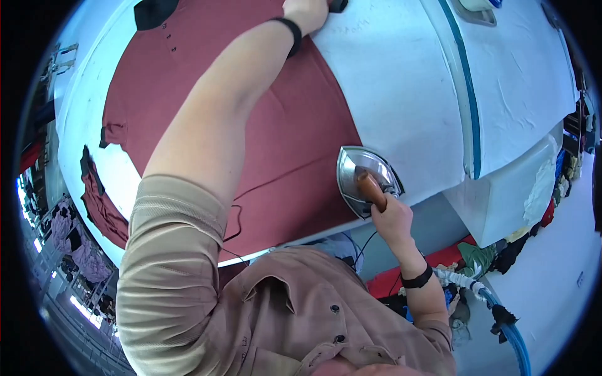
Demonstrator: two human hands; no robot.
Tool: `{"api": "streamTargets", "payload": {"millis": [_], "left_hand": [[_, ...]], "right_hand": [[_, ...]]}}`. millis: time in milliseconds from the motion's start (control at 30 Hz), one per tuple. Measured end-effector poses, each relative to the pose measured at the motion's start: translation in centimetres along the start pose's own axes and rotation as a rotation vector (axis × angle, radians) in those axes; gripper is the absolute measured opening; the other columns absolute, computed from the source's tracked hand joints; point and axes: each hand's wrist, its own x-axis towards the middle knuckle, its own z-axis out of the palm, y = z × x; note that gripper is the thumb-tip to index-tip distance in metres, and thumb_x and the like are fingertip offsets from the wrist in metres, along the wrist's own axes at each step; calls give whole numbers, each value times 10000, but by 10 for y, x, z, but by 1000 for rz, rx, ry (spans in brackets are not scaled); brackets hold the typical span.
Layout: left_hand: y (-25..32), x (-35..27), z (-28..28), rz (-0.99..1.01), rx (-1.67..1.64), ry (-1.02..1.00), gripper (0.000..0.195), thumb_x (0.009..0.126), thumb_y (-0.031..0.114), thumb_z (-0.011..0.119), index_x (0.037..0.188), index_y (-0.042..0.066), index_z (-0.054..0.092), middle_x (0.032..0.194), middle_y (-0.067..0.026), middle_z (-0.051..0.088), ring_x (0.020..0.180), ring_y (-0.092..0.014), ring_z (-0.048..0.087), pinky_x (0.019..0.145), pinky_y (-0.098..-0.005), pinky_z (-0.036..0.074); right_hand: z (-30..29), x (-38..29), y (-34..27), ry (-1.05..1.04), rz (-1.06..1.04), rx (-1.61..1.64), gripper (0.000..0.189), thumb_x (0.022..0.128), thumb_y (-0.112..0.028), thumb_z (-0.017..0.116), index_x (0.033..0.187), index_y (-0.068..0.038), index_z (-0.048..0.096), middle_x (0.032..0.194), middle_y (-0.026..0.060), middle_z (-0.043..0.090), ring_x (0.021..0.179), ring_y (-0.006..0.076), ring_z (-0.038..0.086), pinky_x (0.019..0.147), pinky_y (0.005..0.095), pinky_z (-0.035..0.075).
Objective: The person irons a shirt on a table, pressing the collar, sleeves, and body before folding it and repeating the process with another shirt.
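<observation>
A maroon polo shirt point(301, 122) with a black collar lies spread on a white-covered ironing table, its buttoned placket at the upper left. My right hand point(394, 221) grips the brown handle of a steam iron point(350, 176). The iron sits at the shirt's lower right corner, partly on the shirt and partly over the white cover. My left hand point(306, 11) reaches across the shirt to its far right edge, beside a black sleeve cuff point(337, 5). The top of the picture cuts off its fingers, so its grip is hidden.
Another maroon garment point(104, 207) with black trim lies crumpled at the table's left edge. A blue-edged board point(463, 70) stands to the right, with a metal iron rest point(479, 16) beyond. Blue hoses point(510, 333) hang at lower right. Coloured cloth point(475, 256) is heaped below the table.
</observation>
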Motion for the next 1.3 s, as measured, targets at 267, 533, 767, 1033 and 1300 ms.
{"api": "streamTargets", "payload": {"millis": [267,533,767,1033,1300], "left_hand": [[-59,66,-16,53,-421,-157,308,818,262,588,949,-7,661,997,-200,661,928,-336,636,817,-409,521],[-313,-250,13,-146,82,643,436,821,240,649,1162,-20,569,1226,-194,558,1175,-375,504,995,-467,398],[-362,-182,5,-247,-320,526,473,830,367,646,1101,-19,605,1210,-212,578,1119,-373,549,925,-443,460],[-402,-26,-13,-364,-422,83,340,787,324,691,828,-13,694,864,-206,685,852,-332,666,764,-414,540],[-431,-84,-50,-146,-254,157,347,776,374,666,728,33,704,756,-162,675,756,-331,662,721,-421,537]], "right_hand": [[-60,245,-165,31,-230,-110,247,818,-225,609,926,-7,657,777,250,634,778,428,622,673,488,493],[-31,214,-245,-117,-551,-343,213,778,-192,642,864,3,656,769,227,646,770,404,633,704,475,511],[16,193,-327,-152,-623,-343,164,770,-167,640,855,-29,662,770,208,653,768,402,638,707,480,514],[30,265,-405,-29,-561,-272,215,780,-185,639,840,20,664,783,230,663,749,395,658,697,463,538],[48,257,-480,-297,-877,-300,175,742,-132,609,809,10,687,792,215,674,731,369,672,673,449,546]]}}
